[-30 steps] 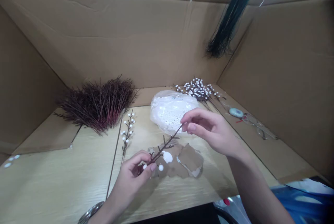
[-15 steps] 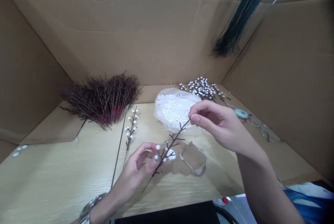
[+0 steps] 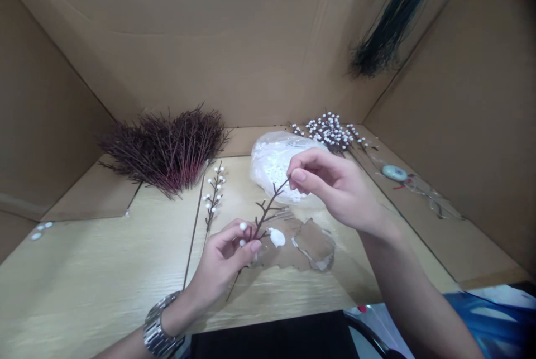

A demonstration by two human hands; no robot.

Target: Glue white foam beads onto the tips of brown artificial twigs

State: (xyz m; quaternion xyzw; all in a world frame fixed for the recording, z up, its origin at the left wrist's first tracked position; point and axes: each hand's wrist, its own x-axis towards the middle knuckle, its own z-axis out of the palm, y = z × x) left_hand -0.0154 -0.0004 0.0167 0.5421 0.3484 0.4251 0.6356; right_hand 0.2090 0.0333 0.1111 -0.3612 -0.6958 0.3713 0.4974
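A dark twig (image 3: 265, 211) slants between my two hands. My left hand (image 3: 230, 250), with a metal watch on the wrist, is closed round its lower part, and two white beads show at the fingers. My right hand (image 3: 330, 186) pinches the twig's upper end between thumb and fingertips. Below the twig a white blob (image 3: 277, 237) sits on torn brown cardboard (image 3: 316, 244). Behind my right hand lies a clear plastic bag (image 3: 268, 158) of white beads. To the left of the hands lies a beaded twig (image 3: 215, 194).
A large pile of bare dark twigs (image 3: 167, 149) lies at the back left, beaded twigs (image 3: 330, 131) at the back right. Cardboard walls (image 3: 209, 52) surround the table (image 3: 104, 275). Dark strands (image 3: 397, 24) hang upper right; a pale green oval object (image 3: 394, 173) lies at right.
My left hand has closed round the twig, which it was beside before. My right hand has moved slightly left with the twig's upper end. The view has shifted a little.
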